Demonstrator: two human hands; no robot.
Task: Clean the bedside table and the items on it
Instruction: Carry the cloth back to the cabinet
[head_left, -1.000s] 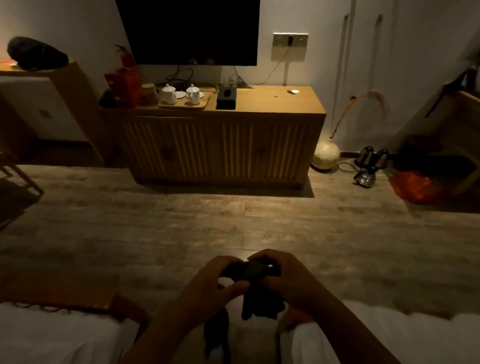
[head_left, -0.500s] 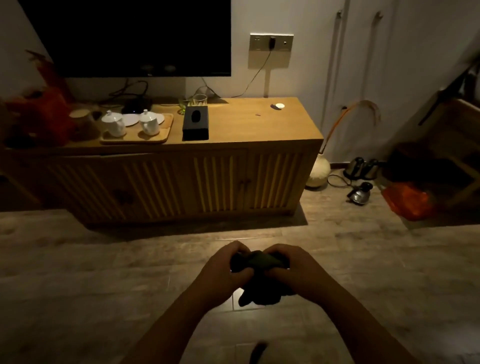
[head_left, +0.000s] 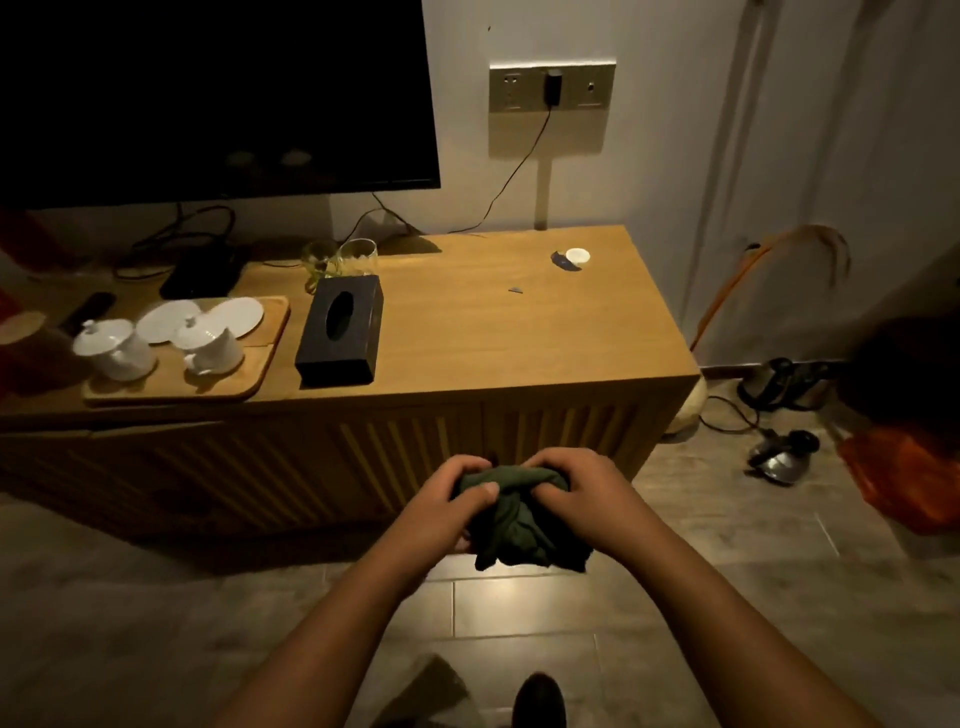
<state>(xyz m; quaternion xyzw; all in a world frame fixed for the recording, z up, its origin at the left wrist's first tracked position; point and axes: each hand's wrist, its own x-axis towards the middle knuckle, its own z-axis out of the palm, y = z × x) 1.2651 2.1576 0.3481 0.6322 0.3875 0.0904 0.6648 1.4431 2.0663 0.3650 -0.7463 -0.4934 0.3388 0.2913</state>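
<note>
A bunched dark green cloth (head_left: 517, 522) hangs in front of me, gripped from both sides by my left hand (head_left: 445, 506) and my right hand (head_left: 574, 493). Just beyond them stands a wooden cabinet (head_left: 483, 332) with a slatted front. On its top sit a black tissue box (head_left: 340, 330), a wooden tray (head_left: 260, 369) with two white lidded cups (head_left: 210, 345) and two saucers, two glasses (head_left: 343, 257), and a small white cap (head_left: 577, 255) near the back right.
A dark TV (head_left: 208, 93) hangs above the cabinet, with cables and a black box (head_left: 202, 273) below it. A wall socket (head_left: 551, 87) holds a plug. Kettles (head_left: 779, 457) and an orange bag (head_left: 904, 478) lie on the floor at right.
I have come closer to the cabinet, which now fills the view. Both hands keep hold of the green cloth, raised slightly in front of the cabinet's doors.
</note>
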